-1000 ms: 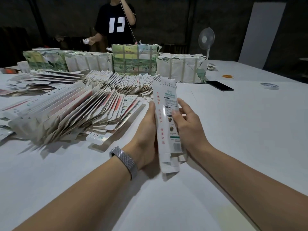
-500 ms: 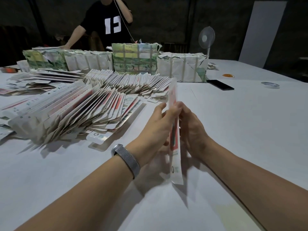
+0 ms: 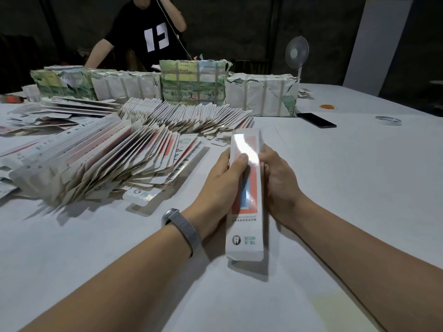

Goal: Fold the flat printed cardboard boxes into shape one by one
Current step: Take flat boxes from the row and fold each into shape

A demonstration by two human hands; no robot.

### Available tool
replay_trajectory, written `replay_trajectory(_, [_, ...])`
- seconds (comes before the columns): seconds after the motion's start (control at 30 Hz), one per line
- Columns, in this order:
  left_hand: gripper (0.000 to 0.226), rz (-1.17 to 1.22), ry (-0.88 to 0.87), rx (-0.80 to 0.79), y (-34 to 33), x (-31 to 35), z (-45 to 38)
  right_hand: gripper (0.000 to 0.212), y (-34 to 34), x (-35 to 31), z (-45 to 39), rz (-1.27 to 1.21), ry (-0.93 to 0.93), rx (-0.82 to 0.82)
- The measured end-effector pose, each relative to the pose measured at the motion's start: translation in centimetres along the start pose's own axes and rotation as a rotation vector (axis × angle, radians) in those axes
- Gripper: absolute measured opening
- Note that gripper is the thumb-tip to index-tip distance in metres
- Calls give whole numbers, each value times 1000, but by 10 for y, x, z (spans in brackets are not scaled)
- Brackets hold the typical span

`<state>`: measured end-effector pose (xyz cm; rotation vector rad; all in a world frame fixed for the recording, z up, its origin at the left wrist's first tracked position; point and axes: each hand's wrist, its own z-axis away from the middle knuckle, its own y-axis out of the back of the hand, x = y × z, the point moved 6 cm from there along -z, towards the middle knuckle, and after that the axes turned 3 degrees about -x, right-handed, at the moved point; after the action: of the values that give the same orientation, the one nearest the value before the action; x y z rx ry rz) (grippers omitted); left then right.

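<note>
A long printed cardboard box (image 3: 247, 200) stands lengthwise between both hands above the white table (image 3: 347, 188): the left hand (image 3: 220, 190) grips its left edge, the right hand (image 3: 279, 185) curls round its right side. Fanned flat boxes (image 3: 115, 161) lie left; wrapped bundles (image 3: 194, 82) and a small fan (image 3: 296, 53) stand farther back.

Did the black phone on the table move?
No. The black phone lies beside the white wrapped bundle, same as before.
</note>
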<state>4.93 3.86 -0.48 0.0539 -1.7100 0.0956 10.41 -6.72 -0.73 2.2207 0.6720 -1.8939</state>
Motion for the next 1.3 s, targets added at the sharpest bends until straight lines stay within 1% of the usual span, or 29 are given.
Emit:
replay_trajectory(0.07, [36,32,1,-21,2,0,-3,29,-1,-3,1,61,18,-3])
replay_trajectory(0.1, [37,38,0,-25,3,0,-4,30,-4,-4,2,75,10,-24])
replay_trajectory(0.17, [36,22,-13,-12,5,0,-5,39,-7,-3,2,84,3,-61])
replay_trajectory(0.2, [35,1,-24,0,6,-1,-6,39,-7,-3,1,79,11,-54])
replay_trajectory(0.27, [33,-32,-52,22,8,-3,-7,27,-3,-4,1,68,32,-24])
replay_trajectory(0.4, [30,21,-70,25,9,-1,-8,43,-2,-6,2,94,39,9])
replay_trajectory(0.5, [35,90,-79,8,8,1,-8,45,1,-9,3,49,54,39])
replay_trajectory(0.63, [33,77,-122,3,9,0,-10,52,1,-6,2,-5,26,23])
replay_trajectory(0.73, [32,66,-138,9,11,-1,-12,55,0,-6,2,15,32,17])
replay_trajectory(0.8, [38,56,-145,9,12,-2,-13,56,-1,-6,3,18,34,16])
replay_trajectory(0.87, [48,47,-146,2,11,-3,-14,56,-1,-7,4,18,33,20])
replay_trajectory(0.9, [49,43,-150,-2,11,-4,-14,56,-1,-7,5,20,33,21])
replay_trajectory(1.03, [44,77,-152,-21,13,-4,-15,54,-2,-9,7,26,26,23])
replay_trajectory(1.2, [46,91,-113,14,15,-5,-15,48,-4,-11,10,46,5,-9])
replay_trajectory(1.3, [37,75,-97,33,15,-4,-12,45,-4,-11,10,55,-1,-19])
